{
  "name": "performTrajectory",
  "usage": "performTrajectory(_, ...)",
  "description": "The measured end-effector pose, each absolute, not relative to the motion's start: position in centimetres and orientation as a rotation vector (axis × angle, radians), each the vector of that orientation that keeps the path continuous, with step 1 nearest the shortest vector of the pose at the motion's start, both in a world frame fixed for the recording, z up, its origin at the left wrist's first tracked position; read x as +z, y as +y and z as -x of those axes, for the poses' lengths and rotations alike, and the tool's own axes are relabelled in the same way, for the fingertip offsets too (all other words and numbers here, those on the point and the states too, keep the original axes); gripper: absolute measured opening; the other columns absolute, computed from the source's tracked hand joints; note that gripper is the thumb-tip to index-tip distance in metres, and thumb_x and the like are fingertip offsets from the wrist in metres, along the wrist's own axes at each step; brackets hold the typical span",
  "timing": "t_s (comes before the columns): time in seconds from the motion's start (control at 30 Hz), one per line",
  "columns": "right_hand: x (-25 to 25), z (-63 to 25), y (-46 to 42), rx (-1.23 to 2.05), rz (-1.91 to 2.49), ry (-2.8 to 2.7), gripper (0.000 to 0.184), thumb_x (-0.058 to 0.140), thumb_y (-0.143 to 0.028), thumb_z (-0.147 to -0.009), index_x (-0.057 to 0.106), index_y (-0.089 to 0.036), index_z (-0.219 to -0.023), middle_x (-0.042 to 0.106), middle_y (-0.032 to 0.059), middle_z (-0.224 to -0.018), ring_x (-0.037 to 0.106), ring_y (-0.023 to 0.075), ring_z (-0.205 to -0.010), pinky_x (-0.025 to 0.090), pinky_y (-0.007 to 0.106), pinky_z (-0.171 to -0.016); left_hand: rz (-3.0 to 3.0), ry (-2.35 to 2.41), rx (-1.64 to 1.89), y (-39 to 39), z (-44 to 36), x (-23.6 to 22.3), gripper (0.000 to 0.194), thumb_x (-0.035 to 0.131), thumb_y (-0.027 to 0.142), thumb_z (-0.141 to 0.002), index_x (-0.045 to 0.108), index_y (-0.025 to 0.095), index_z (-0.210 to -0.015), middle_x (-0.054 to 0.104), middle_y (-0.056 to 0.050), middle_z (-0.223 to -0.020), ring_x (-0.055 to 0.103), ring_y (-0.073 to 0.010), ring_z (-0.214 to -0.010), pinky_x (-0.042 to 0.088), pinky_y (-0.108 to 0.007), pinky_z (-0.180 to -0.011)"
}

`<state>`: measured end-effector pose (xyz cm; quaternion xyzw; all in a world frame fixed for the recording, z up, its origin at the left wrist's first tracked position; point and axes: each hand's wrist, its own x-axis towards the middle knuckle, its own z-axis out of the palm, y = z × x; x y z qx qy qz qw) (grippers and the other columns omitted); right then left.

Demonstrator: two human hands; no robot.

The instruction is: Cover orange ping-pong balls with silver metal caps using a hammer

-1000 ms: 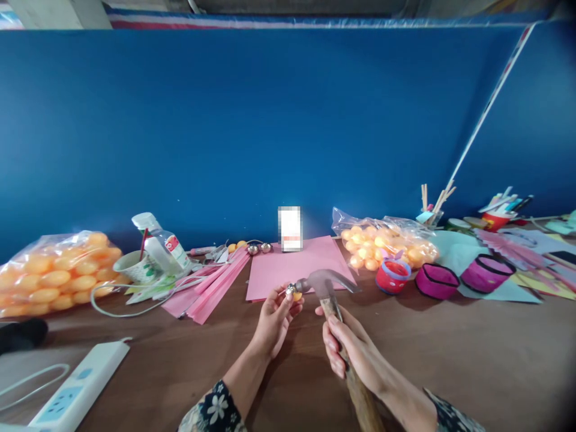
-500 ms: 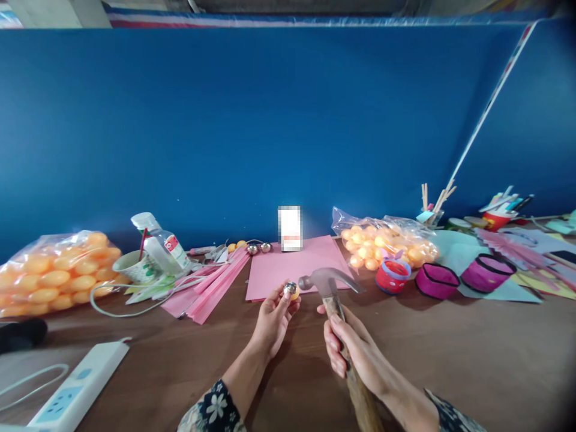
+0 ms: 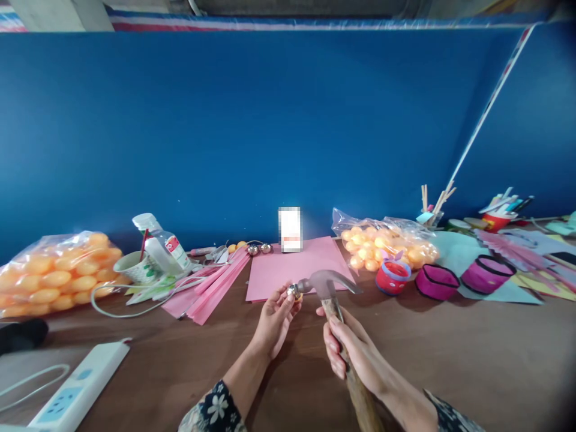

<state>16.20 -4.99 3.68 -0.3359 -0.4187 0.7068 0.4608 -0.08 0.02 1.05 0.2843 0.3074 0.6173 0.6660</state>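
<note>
Above the wooden surface (image 3: 450, 354), the left hand (image 3: 274, 321) pinches a small metal bell (image 3: 293, 291); the right hand (image 3: 355, 351), wrapped around the claw hammer (image 3: 326, 285), should probably tap lightly, clear of fingertips.

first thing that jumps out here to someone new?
At centre front, the right hand grips a wooden-handled steel claw hammer, its face against a small silver-capped orange ball pinched in the left hand. Clear bags of orange balls lie far left and behind right.
</note>
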Motion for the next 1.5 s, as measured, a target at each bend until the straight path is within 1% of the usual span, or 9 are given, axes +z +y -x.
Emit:
performTrajectory(0.23,3.74,-16.16,-4.9,1.72,0.823,-1.013,0.03,0.047,-0.042,-0.087,0.042,-0.022,-0.109,0.043,-0.0089,-0.058,0.036,0.0025,-0.035,0.032,0.015,-0.033,-0.658,0.666,1.342,-0.14,0.33,0.87,0.046,0.068,0.022,-0.072,0.057,0.024,-0.117,0.066,-0.005,-0.101,0.062,-0.0167,-0.091,0.041,-0.035,-0.092)
performTrajectory(0.33,3.89,-16.19,-4.8,1.702,0.818,-1.005,0.029,0.048,-0.042,-0.087,0.043,-0.022,-0.107,0.042,-0.0091,-0.058,0.035,0.0026,-0.034,0.032,0.016,-0.033,-0.664,0.663,1.35,-0.15,0.4,0.86,0.047,0.068,0.021,-0.072,0.056,0.024,-0.118,0.066,-0.005,-0.102,0.062,-0.0164,-0.093,0.041,-0.034,-0.093)
performTrajectory(0.67,3.72,-16.18,-4.91,1.714,0.826,-1.0,0.031,0.05,-0.044,-0.085,0.043,-0.022,-0.106,0.043,-0.0091,-0.057,0.035,0.0028,-0.034,0.033,0.016,-0.032,-0.611,0.692,1.401,0.05,0.2,0.95,0.036,0.068,0.023,-0.072,0.063,0.019,-0.108,0.069,-0.006,-0.095,0.064,-0.0168,-0.091,0.039,-0.035,-0.097)
performTrajectory(0.8,3.79,-16.11,-4.99,1.752,0.857,-0.997,0.031,0.051,-0.045,-0.084,0.044,-0.022,-0.103,0.043,-0.009,-0.057,0.035,0.0028,-0.034,0.033,0.015,-0.032,-0.613,0.703,1.397,-0.07,0.09,1.09,0.039,0.07,0.017,-0.069,0.063,0.022,-0.108,0.068,-0.004,-0.102,0.062,-0.0166,-0.097,0.038,-0.036,-0.098)
performTrajectory(0.93,3.87,-16.15,-5.01,1.726,0.831,-1.01,0.031,0.049,-0.045,-0.085,0.043,-0.022,-0.105,0.042,-0.0092,-0.057,0.035,0.0025,-0.034,0.033,0.015,-0.033,-0.613,0.706,1.421,0.06,0.12,0.87,0.033,0.07,0.016,-0.07,0.065,0.02,-0.102,0.067,-0.004,-0.104,0.059,-0.0161,-0.103,0.036,-0.034,-0.1)
performTrajectory(1.13,3.5,-16.18,-5.15,1.735,0.867,-1.049,0.03,0.046,-0.044,-0.087,0.043,-0.022,-0.108,0.043,-0.0086,-0.058,0.036,0.0028,-0.035,0.033,0.015,-0.033,-0.625,0.737,1.432,0.13,0.15,0.8,0.029,0.07,0.016,-0.069,0.066,0.018,-0.098,0.067,-0.005,-0.102,0.06,-0.0171,-0.1,0.04,-0.035,-0.096)
performTrajectory(1.3,3.24,-16.11,-5.23,1.72,0.864,-1.058,0.031,0.046,-0.044,-0.087,0.043,-0.023,-0.11,0.044,-0.0082,-0.059,0.036,0.0028,-0.035,0.033,0.015,-0.033,-0.625,0.763,1.396,-0.09,0.13,0.96,0.041,0.072,0.016,-0.067,0.063,0.02,-0.107,0.068,-0.005,-0.1,0.062,-0.0152,-0.091,0.044,-0.033,-0.091)
performTrajectory(1.37,3.23,-16.08,-5.24,1.721,0.855,-1.05,0.032,0.047,-0.045,-0.086,0.043,-0.023,-0.11,0.044,-0.0081,-0.06,0.036,0.0027,-0.035,0.033,0.015,-0.033,-0.613,0.749,1.399,-0.05,0.14,0.99,0.037,0.071,0.019,-0.069,0.064,0.019,-0.106,0.068,-0.006,-0.102,0.062,-0.0152,-0.092,0.044,-0.031,-0.091)
performTrajectory(1.5,3.43,-16.08,-5.24,1.719,0.848,-1.041,0.033,0.048,-0.045,-0.086,0.043,-0.023,-0.11,0.044,-0.0082,-0.059,0.036,0.0028,-0.035,0.033,0.015,-0.033,-0.566,0.749,1.405,0.13,0.18,0.99,0.031,0.068,0.024,-0.072,0.066,0.017,-0.101,0.067,-0.008,-0.104,0.063,-0.0182,-0.094,0.045,-0.034,-0.091)
